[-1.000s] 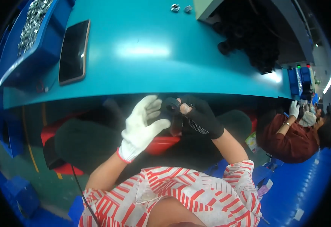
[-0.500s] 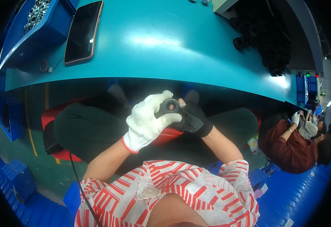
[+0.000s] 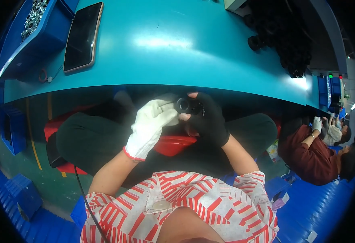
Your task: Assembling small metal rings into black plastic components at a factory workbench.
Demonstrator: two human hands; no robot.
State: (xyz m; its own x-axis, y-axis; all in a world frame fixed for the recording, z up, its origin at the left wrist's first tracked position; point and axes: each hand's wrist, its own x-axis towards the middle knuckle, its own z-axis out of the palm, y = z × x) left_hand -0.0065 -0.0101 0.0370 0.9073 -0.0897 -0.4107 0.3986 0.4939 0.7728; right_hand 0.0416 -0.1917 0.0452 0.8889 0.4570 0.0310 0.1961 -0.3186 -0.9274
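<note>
At frame centre, our right hand (image 3: 208, 120), in a black glove (image 3: 218, 132), closes around a hollow black ring (image 3: 188, 106). Our left hand (image 3: 150, 122), in a white knit glove (image 3: 139, 141), curls halfway beside it; we can't make out whether it grips. A loosened pinch could drop the ring short of the smooth, glossy worktop (image 3: 161, 69) above. Upper left, a blue bin (image 3: 50, 34) holds shiny metal parts (image 3: 33, 20).
</note>
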